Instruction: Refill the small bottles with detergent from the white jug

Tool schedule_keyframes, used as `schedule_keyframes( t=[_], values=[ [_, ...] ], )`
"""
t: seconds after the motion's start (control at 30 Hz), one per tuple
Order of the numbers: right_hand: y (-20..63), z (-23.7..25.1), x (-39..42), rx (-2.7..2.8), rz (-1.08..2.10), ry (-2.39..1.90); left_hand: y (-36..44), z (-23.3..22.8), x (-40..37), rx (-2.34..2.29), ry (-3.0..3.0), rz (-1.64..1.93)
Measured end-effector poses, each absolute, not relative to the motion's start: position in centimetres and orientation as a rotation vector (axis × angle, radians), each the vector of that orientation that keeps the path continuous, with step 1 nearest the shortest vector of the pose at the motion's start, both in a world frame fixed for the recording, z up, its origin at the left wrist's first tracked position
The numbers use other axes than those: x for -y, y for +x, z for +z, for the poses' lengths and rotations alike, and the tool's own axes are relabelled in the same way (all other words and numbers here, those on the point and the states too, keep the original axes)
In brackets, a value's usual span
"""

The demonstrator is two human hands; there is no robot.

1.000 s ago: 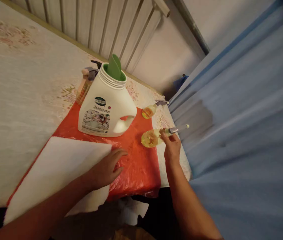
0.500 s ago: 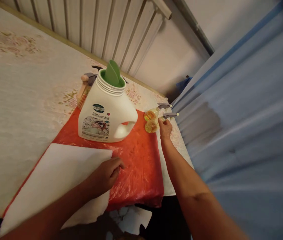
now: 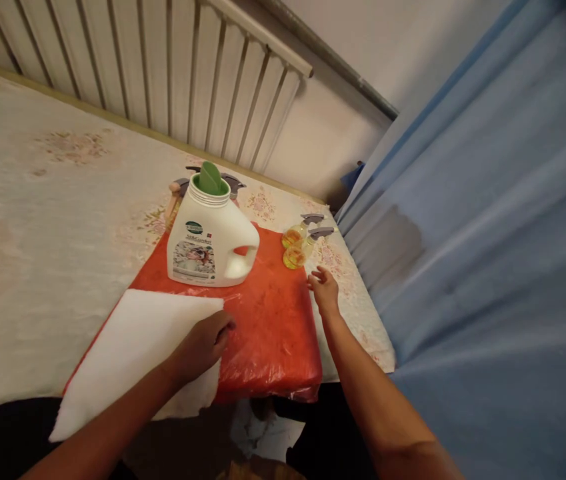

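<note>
My right hand [image 3: 325, 291] has its fingers apart and holds nothing, just right of the red plastic-covered pad [image 3: 273, 320]. Beyond its fingertips stand two small clear spray bottles with yellow liquid and grey triggers, a nearer spray bottle [image 3: 295, 256] and a farther spray bottle [image 3: 293, 236]. My left hand [image 3: 210, 337] is loosely curled over the right edge of a white cloth [image 3: 137, 340], and nothing shows in its fingers. On the far part of the pad sits a large white detergent jug [image 3: 223, 247] with a green spout [image 3: 210, 178] in its open neck.
More grey-topped spray bottles [image 3: 233, 181] are partly hidden behind the jug. A floral cover [image 3: 73, 220] spreads under everything. Slatted white panelling [image 3: 183, 73] rises at the back, and a blue curtain [image 3: 453, 220] hangs along the right.
My right hand has let go of the nearer spray bottle and drawn back toward me, its fingers spreading. My left hand stays curled over the cloth. The view has shifted slightly.
</note>
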State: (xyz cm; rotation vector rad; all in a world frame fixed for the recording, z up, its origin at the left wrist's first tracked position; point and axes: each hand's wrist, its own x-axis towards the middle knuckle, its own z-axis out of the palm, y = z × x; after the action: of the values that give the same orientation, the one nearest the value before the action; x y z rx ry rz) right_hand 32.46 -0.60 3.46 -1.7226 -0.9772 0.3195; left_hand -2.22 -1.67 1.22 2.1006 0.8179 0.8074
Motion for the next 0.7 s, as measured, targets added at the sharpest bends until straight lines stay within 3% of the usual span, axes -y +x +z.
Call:
schedule_keyframes(
  t=[0.27, 0.7],
  values=[
    [31.4, 2.2, 11.6, 0.866, 0.531, -1.704, -6.8, -1.4, 7.3, -1.054, 2.525, 1.005],
    [32.3, -1.3, 15.9, 0.743, 0.462, -1.727, -8.8, -4.2, 10.6, -1.301, 3.005, 0.503]
  ],
)
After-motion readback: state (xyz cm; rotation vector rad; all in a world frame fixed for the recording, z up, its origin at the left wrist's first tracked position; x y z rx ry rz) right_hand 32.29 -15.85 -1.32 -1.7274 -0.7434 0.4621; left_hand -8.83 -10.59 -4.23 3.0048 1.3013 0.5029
